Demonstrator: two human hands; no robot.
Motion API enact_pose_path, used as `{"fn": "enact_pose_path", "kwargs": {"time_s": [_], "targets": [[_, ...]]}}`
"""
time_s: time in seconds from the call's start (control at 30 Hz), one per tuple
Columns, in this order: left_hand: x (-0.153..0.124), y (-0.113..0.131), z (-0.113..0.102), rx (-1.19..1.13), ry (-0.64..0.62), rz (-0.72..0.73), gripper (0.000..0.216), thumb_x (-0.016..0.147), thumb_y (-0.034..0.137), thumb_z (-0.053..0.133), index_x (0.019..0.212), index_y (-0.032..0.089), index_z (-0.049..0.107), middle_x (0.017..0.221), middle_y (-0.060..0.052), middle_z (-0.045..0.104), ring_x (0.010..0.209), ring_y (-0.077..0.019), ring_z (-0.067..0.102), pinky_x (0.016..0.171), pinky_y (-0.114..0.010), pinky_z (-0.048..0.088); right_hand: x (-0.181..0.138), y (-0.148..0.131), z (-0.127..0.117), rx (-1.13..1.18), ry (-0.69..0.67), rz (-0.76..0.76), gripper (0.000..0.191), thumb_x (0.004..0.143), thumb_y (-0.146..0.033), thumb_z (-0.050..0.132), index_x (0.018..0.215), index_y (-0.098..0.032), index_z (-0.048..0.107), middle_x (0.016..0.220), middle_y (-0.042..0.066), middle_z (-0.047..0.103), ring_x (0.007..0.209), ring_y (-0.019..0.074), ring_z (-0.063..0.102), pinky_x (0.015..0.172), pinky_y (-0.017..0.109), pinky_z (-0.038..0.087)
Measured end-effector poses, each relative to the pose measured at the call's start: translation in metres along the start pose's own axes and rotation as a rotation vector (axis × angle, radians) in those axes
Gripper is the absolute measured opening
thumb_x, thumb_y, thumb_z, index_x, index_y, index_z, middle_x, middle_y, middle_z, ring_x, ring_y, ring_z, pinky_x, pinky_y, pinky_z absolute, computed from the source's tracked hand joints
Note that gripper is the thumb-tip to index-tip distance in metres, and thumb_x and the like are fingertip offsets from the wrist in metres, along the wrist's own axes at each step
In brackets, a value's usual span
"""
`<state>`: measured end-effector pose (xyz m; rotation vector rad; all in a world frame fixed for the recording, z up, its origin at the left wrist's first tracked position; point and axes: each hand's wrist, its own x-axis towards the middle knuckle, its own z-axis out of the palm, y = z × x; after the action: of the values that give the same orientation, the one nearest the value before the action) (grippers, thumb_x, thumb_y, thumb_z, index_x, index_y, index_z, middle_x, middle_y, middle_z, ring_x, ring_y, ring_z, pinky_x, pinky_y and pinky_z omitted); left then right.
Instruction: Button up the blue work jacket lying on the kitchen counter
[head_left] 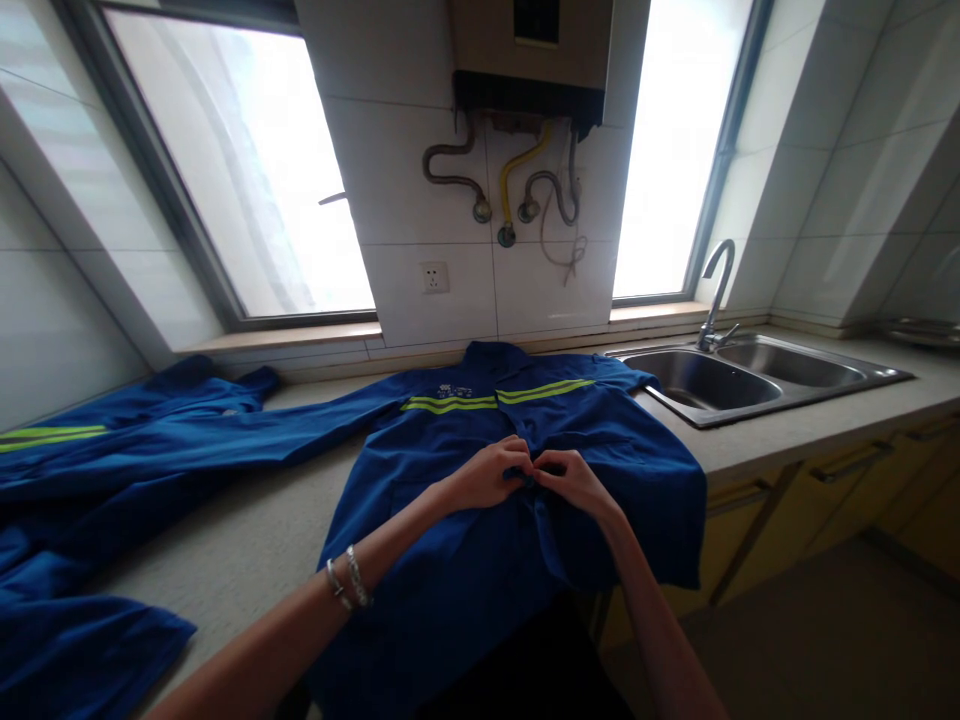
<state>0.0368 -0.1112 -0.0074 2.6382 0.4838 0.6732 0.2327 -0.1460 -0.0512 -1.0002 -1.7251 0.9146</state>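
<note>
A blue work jacket (450, 530) with yellow-green reflective stripes lies face up on the countertop (255, 530), its hem hanging over the front edge. My left hand (491, 473) and my right hand (571, 479) meet at the jacket's front placket, both pinching the fabric around a dark button (530, 480). Two bracelets circle my left wrist.
Another blue garment (97, 470) with reflective stripes is spread over the left of the counter. A steel double sink (742, 375) with a tap (716, 290) sits at the right. Yellow cabinet drawers (847, 480) run below. A wall socket and heater pipes are on the tiled wall.
</note>
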Motion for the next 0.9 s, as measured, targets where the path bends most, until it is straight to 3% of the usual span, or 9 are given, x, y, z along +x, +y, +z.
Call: {"fn": "enact_pose_path", "kwargs": {"time_s": [0.17,0.37,0.63,0.9], "targets": [[0.001,0.007,-0.003,0.02,0.049,-0.031,0.011,0.081,0.013,0.058,0.09,0.017,0.064,0.095,-0.003,0.057,0.086,-0.0126,0.057,0.078,-0.024,0.045,-0.002,-0.006,-0.006,0.007,-0.015,-0.026,0.026,0.081,-0.037,0.062,0.085,-0.014,0.072,0.081,0.003,0.067,0.076,0.0155,0.059,0.07,0.024,0.042],[0.001,0.006,-0.001,0.022,0.022,-0.041,0.012,0.084,0.018,0.058,0.093,0.018,0.066,0.096,-0.003,0.059,0.085,-0.012,0.059,0.078,-0.022,0.046,-0.002,-0.005,-0.009,0.084,-0.038,0.023,0.023,0.078,-0.035,0.064,0.081,-0.013,0.072,0.073,0.001,0.064,0.068,0.0128,0.055,0.062,0.022,0.037],[0.001,0.012,-0.002,0.158,-0.073,-0.062,0.019,0.088,0.018,0.052,0.102,0.018,0.064,0.101,-0.005,0.06,0.09,-0.0143,0.06,0.082,-0.023,0.045,-0.002,-0.002,-0.008,0.115,-0.03,0.019,0.022,0.078,-0.033,0.063,0.079,-0.013,0.071,0.071,0.001,0.061,0.067,0.0116,0.051,0.061,0.022,0.035],[0.001,0.022,0.0,0.398,-0.157,-0.079,0.018,0.085,0.01,0.045,0.097,0.015,0.057,0.099,-0.008,0.057,0.092,-0.0181,0.057,0.079,-0.026,0.045,-0.002,0.001,-0.006,0.072,-0.053,0.006,0.025,0.077,-0.037,0.064,0.081,-0.012,0.069,0.078,0.004,0.065,0.074,0.0146,0.056,0.068,0.025,0.041]]}}
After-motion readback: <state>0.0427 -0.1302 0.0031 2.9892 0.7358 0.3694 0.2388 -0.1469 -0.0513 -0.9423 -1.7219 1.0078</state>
